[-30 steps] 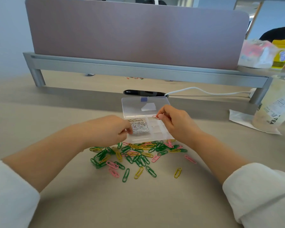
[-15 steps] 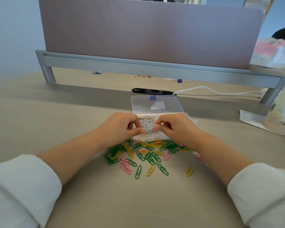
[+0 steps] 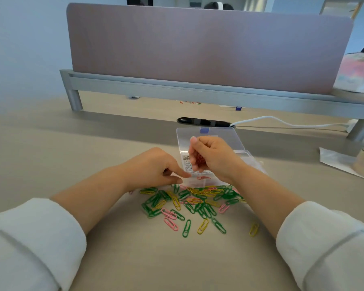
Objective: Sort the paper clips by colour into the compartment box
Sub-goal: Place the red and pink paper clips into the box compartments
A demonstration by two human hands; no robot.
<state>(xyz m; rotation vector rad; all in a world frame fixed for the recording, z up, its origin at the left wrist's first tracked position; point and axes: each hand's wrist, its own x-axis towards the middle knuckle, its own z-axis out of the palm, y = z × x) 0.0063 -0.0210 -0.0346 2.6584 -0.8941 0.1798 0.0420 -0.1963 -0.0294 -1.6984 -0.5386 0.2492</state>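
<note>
Cupping red clips in the curled right hand over the box; left hand holding nothing, forefinger at its near rim. Release low beside the lone red clip, clear of the white clips; mixed pile just in front.

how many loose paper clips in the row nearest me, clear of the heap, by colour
pink clips: 1
green clips: 2
yellow clips: 2
total: 5
</note>
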